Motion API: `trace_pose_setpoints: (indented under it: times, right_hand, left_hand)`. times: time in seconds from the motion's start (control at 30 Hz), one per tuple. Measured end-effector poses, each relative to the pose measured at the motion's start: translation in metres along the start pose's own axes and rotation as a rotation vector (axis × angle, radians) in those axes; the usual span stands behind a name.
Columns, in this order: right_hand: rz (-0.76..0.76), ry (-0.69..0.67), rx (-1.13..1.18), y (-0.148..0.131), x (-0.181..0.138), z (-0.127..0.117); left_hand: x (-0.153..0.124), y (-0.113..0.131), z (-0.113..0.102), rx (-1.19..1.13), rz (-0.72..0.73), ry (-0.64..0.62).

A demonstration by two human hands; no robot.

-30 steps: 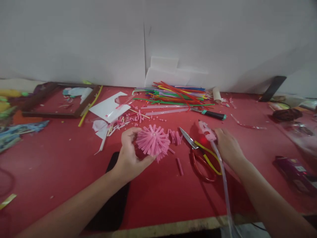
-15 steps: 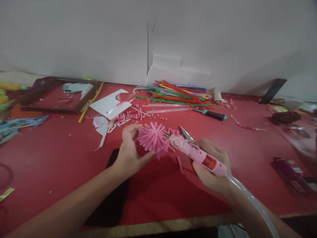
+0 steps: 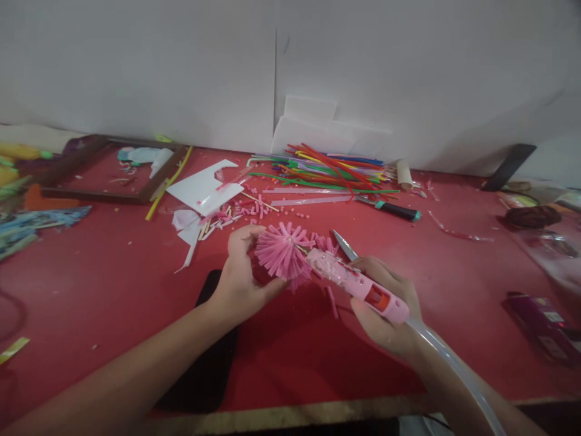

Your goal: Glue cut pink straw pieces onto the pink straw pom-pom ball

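Observation:
My left hand (image 3: 239, 275) grips a spiky pink ball of cut straw pieces (image 3: 281, 252) just above the red table (image 3: 91, 272). My right hand (image 3: 385, 306) is closed round a pink glue gun (image 3: 356, 283), whose nozzle touches the right side of the ball. A clear tube (image 3: 454, 369) runs from the gun's rear past my right forearm. Scissor blades (image 3: 345, 245) show behind the gun.
Coloured straws (image 3: 327, 169) lie in a pile by the white wall, with a teal-tipped black knife (image 3: 394, 210) beside them. Pink straw bits (image 3: 254, 212), white card (image 3: 204, 189), a wooden frame (image 3: 100, 172), a black phone (image 3: 204, 357) and a purple box (image 3: 544, 324) are around.
My right hand picked the glue gun up off the table and brought it leftward to the pink ball. The left hand kept holding the ball in about the same place.

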State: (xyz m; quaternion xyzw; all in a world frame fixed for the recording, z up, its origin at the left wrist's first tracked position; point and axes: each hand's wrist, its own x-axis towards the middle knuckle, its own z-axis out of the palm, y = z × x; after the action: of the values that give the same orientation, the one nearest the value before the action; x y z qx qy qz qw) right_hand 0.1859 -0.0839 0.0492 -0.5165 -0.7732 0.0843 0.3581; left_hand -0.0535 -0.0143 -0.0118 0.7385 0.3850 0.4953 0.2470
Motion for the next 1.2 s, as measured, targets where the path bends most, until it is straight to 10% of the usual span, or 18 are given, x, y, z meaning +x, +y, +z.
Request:
trace_pose_setpoints:
  times: [0.7, 0.83, 0.9, 1.07, 1.2]
  right_hand:
    - [-0.194, 0.055, -0.097, 0.010, -0.012, -0.002]
    - [0.014, 0.209, -0.358, 0.045, -0.019, -0.014]
    - [0.263, 0.075, -0.590, 0.075, -0.021, -0.021]
    - [0.294, -0.086, -0.648, 0.147, -0.029, -0.038]
    - [0.241, -0.123, -0.639, 0.152, -0.028, -0.045]
  left_hand:
    - [0.001, -0.001, 0.000, 0.023, 0.014, 0.001]
    - [0.003, 0.002, -0.001, 0.043, 0.052, 0.018]
    - [0.004, 0.003, -0.001, 0.048, 0.076, 0.026]
    - [0.005, 0.003, 0.000, 0.035, 0.106, 0.035]
    - [0.005, 0.001, 0.000, 0.069, 0.122, 0.030]
